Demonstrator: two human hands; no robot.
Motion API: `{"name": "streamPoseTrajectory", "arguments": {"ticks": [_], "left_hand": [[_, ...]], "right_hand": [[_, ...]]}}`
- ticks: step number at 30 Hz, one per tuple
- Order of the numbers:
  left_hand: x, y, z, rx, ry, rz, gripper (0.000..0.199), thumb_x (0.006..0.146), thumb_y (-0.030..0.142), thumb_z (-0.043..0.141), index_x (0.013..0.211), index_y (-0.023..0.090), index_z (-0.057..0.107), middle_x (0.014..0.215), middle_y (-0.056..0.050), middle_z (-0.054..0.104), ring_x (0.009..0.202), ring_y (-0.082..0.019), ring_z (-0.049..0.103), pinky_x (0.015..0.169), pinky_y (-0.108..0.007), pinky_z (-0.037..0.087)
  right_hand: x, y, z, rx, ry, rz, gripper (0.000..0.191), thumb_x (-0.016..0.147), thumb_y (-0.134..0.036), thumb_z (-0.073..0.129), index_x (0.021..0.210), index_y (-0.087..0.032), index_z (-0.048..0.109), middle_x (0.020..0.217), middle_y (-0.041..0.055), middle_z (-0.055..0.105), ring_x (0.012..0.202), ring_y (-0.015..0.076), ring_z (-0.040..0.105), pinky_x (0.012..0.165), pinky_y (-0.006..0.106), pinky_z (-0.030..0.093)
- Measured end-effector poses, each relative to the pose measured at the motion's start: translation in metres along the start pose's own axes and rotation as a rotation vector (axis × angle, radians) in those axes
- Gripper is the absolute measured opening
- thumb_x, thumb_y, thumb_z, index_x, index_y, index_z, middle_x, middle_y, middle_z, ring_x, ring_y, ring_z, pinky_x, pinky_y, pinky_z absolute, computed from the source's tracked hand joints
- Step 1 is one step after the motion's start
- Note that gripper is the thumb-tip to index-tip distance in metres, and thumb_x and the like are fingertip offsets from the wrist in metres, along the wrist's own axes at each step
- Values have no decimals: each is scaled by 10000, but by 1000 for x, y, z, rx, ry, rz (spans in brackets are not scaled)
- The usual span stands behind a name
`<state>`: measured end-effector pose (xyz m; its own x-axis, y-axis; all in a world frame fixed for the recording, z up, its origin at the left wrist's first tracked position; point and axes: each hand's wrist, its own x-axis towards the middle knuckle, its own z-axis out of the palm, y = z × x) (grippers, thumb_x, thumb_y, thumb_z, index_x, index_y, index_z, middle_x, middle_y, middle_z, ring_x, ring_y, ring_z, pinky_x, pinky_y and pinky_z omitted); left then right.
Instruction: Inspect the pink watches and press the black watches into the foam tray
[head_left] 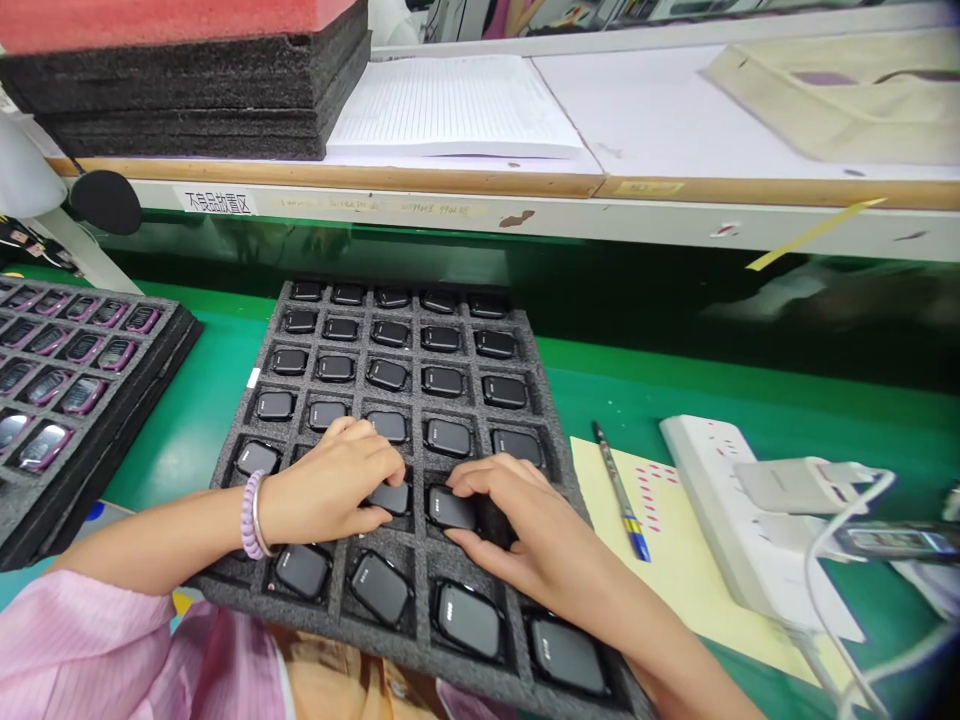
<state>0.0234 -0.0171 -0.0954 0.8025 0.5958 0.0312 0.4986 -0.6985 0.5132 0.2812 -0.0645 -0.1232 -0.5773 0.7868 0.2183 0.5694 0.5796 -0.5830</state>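
Observation:
A dark grey foam tray (420, 560) lies in front of me, tilted, its near end over the bench edge. Its compartments hold several black, rounded-square watch bodies without straps, such as one (469, 618) in the near row. My left hand (337, 480) pinches a watch body (391, 498) between thumb and fingers in the second row from the front. One compartment to the right, my right hand (517, 510) has its thumb and fingertips on the edges of another watch body (452, 507). Both pieces appear to sit within their compartments.
A second foam tray (161, 365) with purple-rimmed pieces stands left. To the right are a pen (622, 490) on yellow paper (600, 470) and a white power strip (720, 500) with chargers and cables. Above, a shelf (637, 110) carries stacked foam (187, 100) and an open notebook (457, 105).

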Motion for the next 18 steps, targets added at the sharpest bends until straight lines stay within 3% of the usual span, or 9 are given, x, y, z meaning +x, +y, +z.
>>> {"name": "streamPoseTrajectory", "arguments": {"ticks": [18], "left_hand": [[-1,3,-1,25,-16,-6,254,820,173,771,907,186,533,992,-26,618,971,-209,498,948,-365,315]], "right_hand": [[2,-3,-2,10,32,12,175,939,-166,581,1063,-231,476,1064,75,605,985,252,563,854,408,458]]}}
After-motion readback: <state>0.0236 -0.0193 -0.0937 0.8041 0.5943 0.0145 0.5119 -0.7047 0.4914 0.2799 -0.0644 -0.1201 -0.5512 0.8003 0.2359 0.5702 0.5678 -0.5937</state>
